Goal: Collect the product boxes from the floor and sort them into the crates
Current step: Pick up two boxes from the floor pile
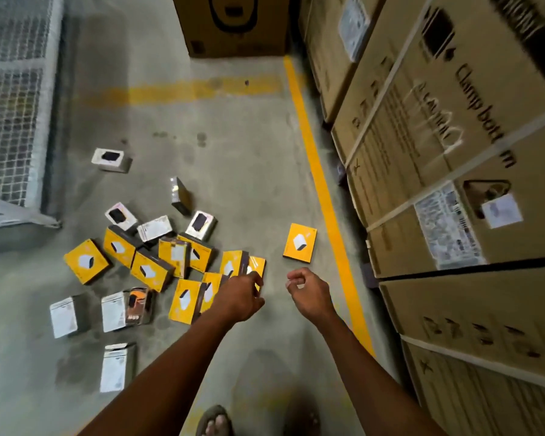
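Several small product boxes lie scattered on the grey floor: yellow ones in a loose heap (153,269) and white or grey ones (63,316) around them. One yellow box (299,242) lies apart to the right, near the yellow floor line. My left hand (241,294) reaches over the heap's right edge, its fingers at a yellow box (256,266); whether it grips it is hidden. My right hand (307,289) hovers below the lone yellow box with loosely curled fingers and holds nothing. No crate shows in this view.
Stacked large cardboard cartons (453,171) wall off the right side, behind a yellow floor line (321,190). Another carton (233,23) stands at the far end. A wire mesh cage (13,105) fills the left. My feet (216,421) show at the bottom.
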Action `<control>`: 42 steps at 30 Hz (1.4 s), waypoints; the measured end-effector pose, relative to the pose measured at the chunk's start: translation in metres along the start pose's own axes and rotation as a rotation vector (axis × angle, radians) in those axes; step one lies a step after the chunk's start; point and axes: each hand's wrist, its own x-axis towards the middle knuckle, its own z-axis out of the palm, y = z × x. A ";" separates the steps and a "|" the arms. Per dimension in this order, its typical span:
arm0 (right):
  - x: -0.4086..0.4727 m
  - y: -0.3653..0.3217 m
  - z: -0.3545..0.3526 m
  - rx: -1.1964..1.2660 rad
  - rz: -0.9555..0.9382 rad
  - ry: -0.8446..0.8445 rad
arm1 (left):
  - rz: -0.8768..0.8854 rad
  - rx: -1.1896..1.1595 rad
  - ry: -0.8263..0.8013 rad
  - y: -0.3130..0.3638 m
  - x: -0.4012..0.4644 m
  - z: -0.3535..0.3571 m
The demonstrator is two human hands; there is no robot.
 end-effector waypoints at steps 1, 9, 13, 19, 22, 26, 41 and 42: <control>0.016 0.011 0.011 -0.009 0.003 0.002 | -0.003 0.014 0.002 -0.008 0.017 0.013; 0.161 0.100 0.103 -0.094 0.018 0.089 | -0.015 0.083 0.025 -0.074 0.153 0.125; 0.217 0.130 0.134 -0.171 0.042 0.161 | -0.022 0.201 0.067 -0.092 0.196 0.159; 0.251 0.140 0.145 -0.260 0.016 0.210 | -0.060 0.318 0.122 -0.106 0.230 0.184; 0.266 0.129 0.135 -0.337 -0.009 0.119 | -0.066 0.369 0.161 -0.102 0.242 0.168; 0.278 0.105 0.121 -0.361 -0.033 0.082 | -0.112 0.435 0.210 -0.098 0.244 0.145; 0.289 0.112 0.143 -0.548 0.074 0.135 | -0.290 0.303 0.160 -0.122 0.269 0.212; 0.291 0.114 0.142 -0.540 0.087 0.145 | -0.294 0.264 0.162 -0.121 0.268 0.208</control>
